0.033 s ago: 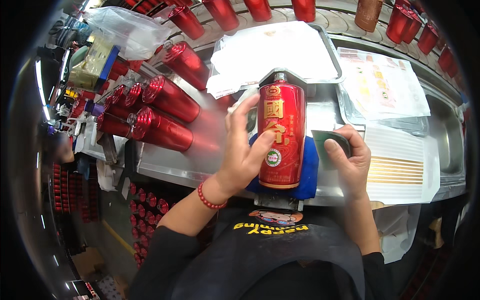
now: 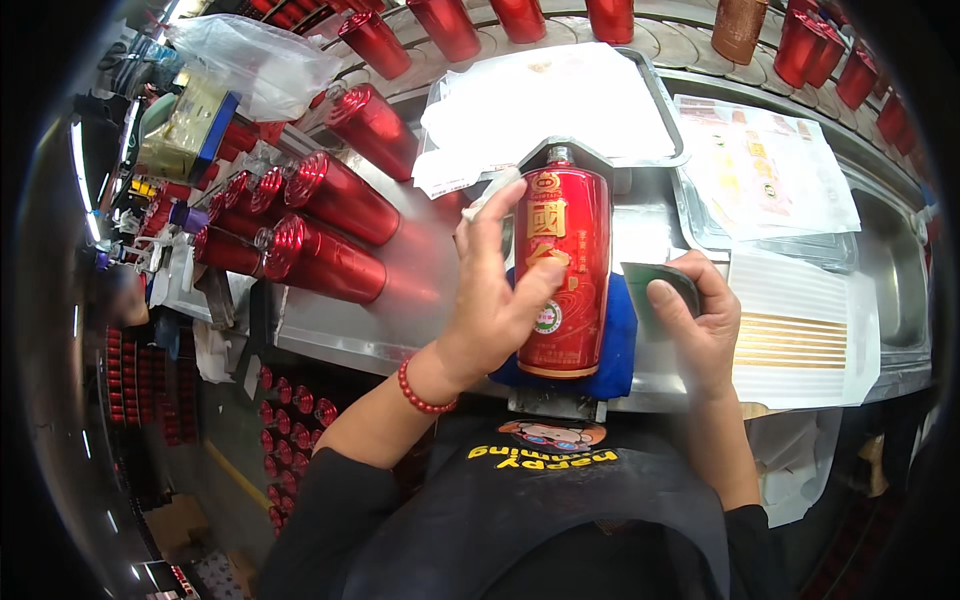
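Steel bench underneath; red btl approx. centre, face up, base twd me, blue cloth below. Left hand: fingers spread, thumb over btl's front. Right hand: fingers clamped on green scraper, clear of btl. I'd steady btl, keep strokes light, edge flat-ish. Labels: gold characters, lower one part-hidden; small round white/green badge.

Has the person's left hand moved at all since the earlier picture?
Yes, slightly: the left hand has shifted to the right, its thumb reaching farther across the red bottle, which appears unmoved relative to the metal tray.
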Motion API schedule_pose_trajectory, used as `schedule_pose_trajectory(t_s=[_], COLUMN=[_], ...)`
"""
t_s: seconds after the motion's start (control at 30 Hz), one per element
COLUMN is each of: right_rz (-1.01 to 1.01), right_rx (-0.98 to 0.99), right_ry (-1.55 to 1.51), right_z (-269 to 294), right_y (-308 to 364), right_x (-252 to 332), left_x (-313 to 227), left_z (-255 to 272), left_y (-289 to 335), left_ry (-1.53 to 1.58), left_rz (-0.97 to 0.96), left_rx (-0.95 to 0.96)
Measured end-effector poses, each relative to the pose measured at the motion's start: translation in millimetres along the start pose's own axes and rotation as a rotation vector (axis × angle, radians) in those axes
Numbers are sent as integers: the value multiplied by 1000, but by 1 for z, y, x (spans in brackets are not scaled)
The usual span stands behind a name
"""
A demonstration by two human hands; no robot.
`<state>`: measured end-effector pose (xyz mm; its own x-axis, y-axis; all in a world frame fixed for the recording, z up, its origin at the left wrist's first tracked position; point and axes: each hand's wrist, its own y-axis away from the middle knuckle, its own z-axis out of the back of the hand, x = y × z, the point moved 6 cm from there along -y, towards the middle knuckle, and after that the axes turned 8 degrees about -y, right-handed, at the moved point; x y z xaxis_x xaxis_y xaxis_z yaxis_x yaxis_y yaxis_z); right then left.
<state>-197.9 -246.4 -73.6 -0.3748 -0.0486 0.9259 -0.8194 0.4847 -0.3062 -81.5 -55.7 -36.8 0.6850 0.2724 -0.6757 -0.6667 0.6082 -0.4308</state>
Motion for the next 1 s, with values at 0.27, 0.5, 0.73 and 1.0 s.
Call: schedule_pose_trajectory(t_s=[0.27,0.5,0.73,1.0], right_rz=[-29,-48,-57,-48], right_rx=[6,1,5,-1], right_ry=[5,1,1,31], right_z=[5,4,7,9], right_y=[3,3,1,2], right_x=[-7,-10,-6,5], left_x=[-1,-7,-30,-32], left_z=[-10,-9,-1,-1], left_y=[-13,-16,-2,13], left_ry=[-115,-179,-635,-632], left_rz=[95,-47,-752,-784], left_rx=[120,12,150,243])
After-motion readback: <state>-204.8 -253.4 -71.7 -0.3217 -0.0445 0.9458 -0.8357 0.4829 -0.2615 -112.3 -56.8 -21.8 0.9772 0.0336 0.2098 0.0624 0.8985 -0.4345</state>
